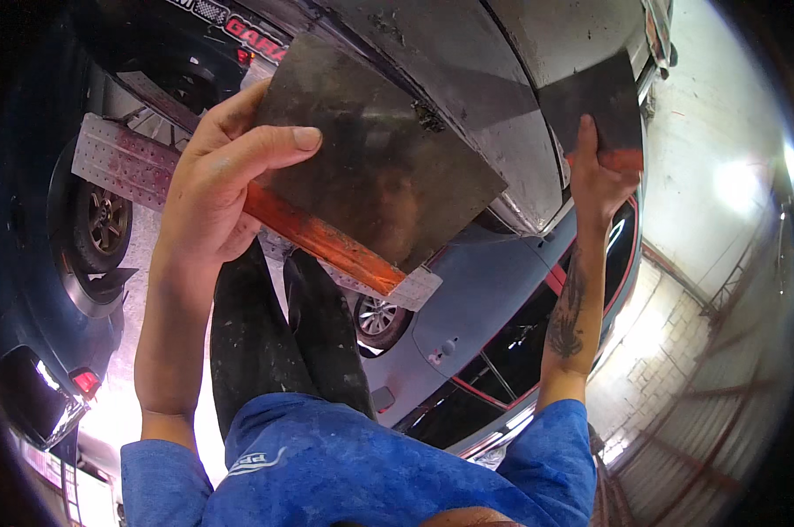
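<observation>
At the far left of the frame a dark car sits half lost in the black rim, only its wheel and a red lamp clear. Next, the left hand grips a broad metal spreader with an orange handle edge, thumb across its face; the blade's sheen carries a blurred reflection. Behind it, upper centre, runs a grey body panel, its top cut off. Right of centre the right hand pinches a smaller dark spreader flat against that panel, its lower edge hidden by fingers. Blue sleeves fill the bottom.
</observation>
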A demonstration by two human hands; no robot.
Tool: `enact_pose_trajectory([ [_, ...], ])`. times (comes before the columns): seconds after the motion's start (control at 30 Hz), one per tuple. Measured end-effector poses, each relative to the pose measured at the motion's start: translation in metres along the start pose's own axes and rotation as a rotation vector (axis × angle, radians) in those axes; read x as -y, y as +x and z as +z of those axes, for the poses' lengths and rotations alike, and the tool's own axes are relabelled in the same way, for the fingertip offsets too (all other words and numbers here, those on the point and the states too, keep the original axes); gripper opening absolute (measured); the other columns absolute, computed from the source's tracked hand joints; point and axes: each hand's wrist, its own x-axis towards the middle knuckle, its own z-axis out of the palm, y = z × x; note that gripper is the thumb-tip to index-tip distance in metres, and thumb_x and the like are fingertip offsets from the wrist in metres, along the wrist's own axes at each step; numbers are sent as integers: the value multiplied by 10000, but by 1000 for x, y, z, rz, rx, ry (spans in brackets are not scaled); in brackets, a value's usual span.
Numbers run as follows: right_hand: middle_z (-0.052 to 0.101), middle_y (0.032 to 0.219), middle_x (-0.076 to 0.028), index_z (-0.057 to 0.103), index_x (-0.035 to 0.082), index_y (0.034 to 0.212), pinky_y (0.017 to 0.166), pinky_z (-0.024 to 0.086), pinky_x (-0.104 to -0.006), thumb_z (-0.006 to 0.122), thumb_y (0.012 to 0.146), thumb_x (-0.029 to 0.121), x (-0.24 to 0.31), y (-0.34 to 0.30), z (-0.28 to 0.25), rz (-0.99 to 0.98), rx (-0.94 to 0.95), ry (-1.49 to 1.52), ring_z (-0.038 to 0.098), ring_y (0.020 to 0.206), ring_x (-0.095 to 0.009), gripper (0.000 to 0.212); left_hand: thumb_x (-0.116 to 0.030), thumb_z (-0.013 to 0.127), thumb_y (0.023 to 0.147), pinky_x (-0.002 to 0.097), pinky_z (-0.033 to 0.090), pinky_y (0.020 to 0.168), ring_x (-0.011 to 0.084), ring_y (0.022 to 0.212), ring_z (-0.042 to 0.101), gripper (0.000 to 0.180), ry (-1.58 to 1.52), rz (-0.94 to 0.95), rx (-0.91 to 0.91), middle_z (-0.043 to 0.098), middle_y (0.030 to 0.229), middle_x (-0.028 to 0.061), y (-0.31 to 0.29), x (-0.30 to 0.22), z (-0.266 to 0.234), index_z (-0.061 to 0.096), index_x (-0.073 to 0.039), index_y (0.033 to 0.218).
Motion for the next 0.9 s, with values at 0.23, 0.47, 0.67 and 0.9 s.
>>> enact_pose_trajectory([
  [0.23, 690, 700, -100, 698, 15, 818, 552, 506, -262, 712, 794, 101, -21, 20, 27, -373, 189, -343, 667, 590, -165, 91, -69, 608, 808, 271, 493, 829, 134, 901, 631, 344, 15, 37, 43, 648, 994, 87, 11, -12, -16, 564, 25, 1136],
  [0.47, 702, 775, -52, 703, 5, 863, 614, 509, -251, 701, 833, 140, 21, 46, 83, -330, 225, -219, 640, 636, -119, 139, -101, 610, 820, 273, 466, 873, 143, 963, 608, 415, 13, 58, -12, 628, 1032, 94, 19, -31, -32, 519, 30, 1203],
  [0.67, 681, 681, -111, 691, -1, 796, 536, 489, -294, 690, 814, 151, 24, 40, 83, -212, 154, -182, 650, 583, -149, 153, -108, 603, 816, 291, 454, 899, 162, 973, 602, 450, 20, 57, -35, 618, 1057, 103, 10, -44, -61, 502, 31, 1231],
  [0.9, 678, 661, -77, 685, -19, 776, 514, 478, -273, 693, 817, 109, 22, 44, 98, -220, 211, -222, 632, 570, -118, 135, -95, 600, 823, 299, 440, 925, 169, 1013, 587, 462, -64, 12, -37, 612, 1087, 109, 3, -43, -82, 487, 37, 1251],
])
